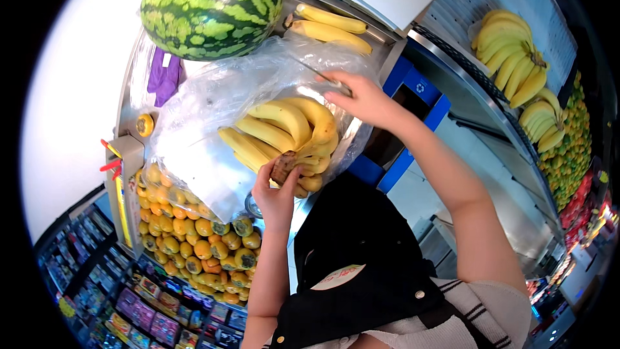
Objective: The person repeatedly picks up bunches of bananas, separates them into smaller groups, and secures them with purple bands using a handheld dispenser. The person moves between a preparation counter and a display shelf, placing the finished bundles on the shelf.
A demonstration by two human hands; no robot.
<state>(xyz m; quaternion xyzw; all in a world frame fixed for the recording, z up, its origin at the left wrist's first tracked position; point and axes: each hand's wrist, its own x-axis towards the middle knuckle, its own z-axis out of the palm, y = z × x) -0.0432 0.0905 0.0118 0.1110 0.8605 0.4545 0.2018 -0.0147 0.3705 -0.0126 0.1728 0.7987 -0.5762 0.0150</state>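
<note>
A large bunch of yellow bananas lies on crumpled clear plastic film on a metal counter. My left hand grips its brown crown, fingers on one side and thumb on the other. Above and to the right of the bunch, my right hand holds a small knife by its handle, the thin blade pointing up and left, apart from the bananas. Two loose bananas lie beyond the film, near a whole striped watermelon.
Persimmons are piled at lower left, one persimmon apart near a purple cloth-like item. A box there holds red- and yellow-handled tools. A blue bin stands right of the counter. More bananas lie on a shelf at right.
</note>
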